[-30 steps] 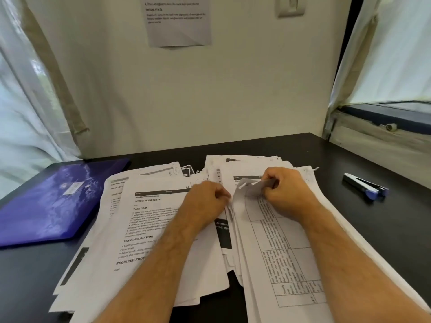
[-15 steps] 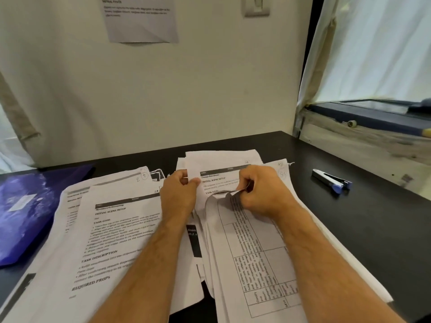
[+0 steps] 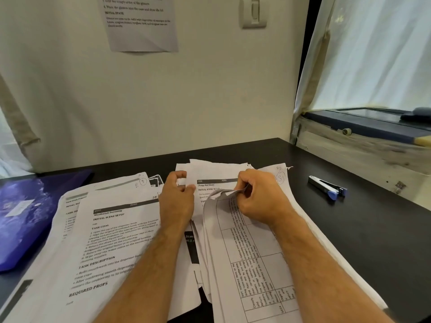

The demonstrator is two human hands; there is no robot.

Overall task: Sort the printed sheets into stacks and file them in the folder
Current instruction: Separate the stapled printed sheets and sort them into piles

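Note:
Printed sheets cover the near part of the black desk. A left pile shows a page headed "INITIAL SCENE SETUP". A right pile has a table-printed sheet on top, its far end curled up. My right hand pinches that curled top corner. My left hand rests on the sheets between the piles, thumb and fingers pinching the left edge of a sheet headed "Change Bed Sheets". The purple folder lies shut at the left.
A blue and white stapler lies on the desk to the right. The wall behind carries a taped instruction sheet and a light switch. A window ledge and curtain stand at the right.
The view has swung right, so the folder sits further left. My right hand has peeled the table sheet's top corner back, baring the sheet underneath; my left hand has moved up to that sheet's edge.

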